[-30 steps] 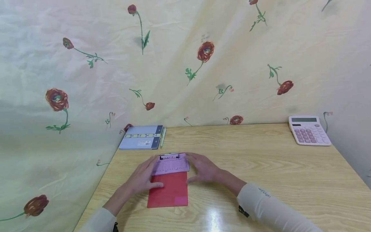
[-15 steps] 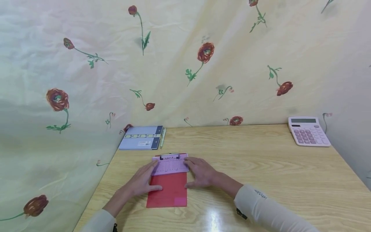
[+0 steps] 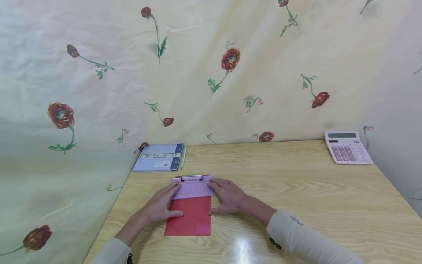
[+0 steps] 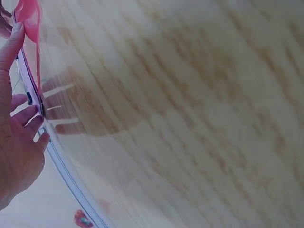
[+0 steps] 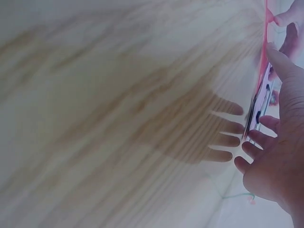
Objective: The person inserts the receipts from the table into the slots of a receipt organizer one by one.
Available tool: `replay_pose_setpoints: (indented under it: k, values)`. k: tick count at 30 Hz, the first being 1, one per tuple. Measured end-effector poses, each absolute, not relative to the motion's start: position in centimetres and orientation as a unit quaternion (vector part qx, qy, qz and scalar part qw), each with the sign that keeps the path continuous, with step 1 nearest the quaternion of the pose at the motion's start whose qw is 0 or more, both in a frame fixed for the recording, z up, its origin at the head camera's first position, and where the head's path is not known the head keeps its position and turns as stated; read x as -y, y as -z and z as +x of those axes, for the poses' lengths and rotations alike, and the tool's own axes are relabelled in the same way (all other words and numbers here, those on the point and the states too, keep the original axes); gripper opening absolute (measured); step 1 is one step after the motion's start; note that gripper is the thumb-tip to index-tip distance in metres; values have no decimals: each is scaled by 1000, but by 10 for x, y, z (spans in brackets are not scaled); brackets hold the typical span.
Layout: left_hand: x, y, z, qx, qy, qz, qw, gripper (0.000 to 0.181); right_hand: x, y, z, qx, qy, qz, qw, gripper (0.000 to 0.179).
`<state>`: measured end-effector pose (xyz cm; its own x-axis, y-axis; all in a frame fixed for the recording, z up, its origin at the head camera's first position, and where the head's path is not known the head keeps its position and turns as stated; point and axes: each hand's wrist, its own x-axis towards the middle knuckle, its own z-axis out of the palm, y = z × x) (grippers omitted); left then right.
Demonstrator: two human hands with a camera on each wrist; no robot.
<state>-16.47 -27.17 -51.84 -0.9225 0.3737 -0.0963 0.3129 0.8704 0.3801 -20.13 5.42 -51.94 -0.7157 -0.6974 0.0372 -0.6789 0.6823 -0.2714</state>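
A red clipboard lies flat on the table in the head view, its metal clip at the far end. Under the clip, a pink-purple printed sheet covers the upper part. My left hand rests at the left side, fingertips on the sheet's left edge and thumb over the red surface. From the right, my right hand has its fingertips on the sheet's right edge, the thumb at the red board's edge. Both hands have extended, spread fingers. The wrist views show the hands beside the board edge-on.
A light-blue notebook with a patterned band lies at the back left, a pale green pen along its right side. At the back right sits a pink-and-white calculator. Flowered cloth hangs behind the wooden table.
My right hand has shifted slightly left and nearer, its fingertips now over the sheet's right edge. The left fingers have slid down from the sheet's upper left corner. The board stays nearly in place.
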Motion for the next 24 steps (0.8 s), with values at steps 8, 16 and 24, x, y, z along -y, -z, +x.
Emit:
replay_pose_setpoints:
  k: [8, 16, 24]
  values:
    - [273, 510, -167, -962, -177, 200, 52, 109, -92, 511, -204, -921, 168, -349, 29, 103]
    - [274, 503, -172, -964, -145, 223, 16, 109, -144, 508, -206, -929, 193, -316, -3, 95]
    - [279, 503, -173, -965, -116, 236, -16, 108, -186, 495, -201, -934, 203, -289, -44, 87]
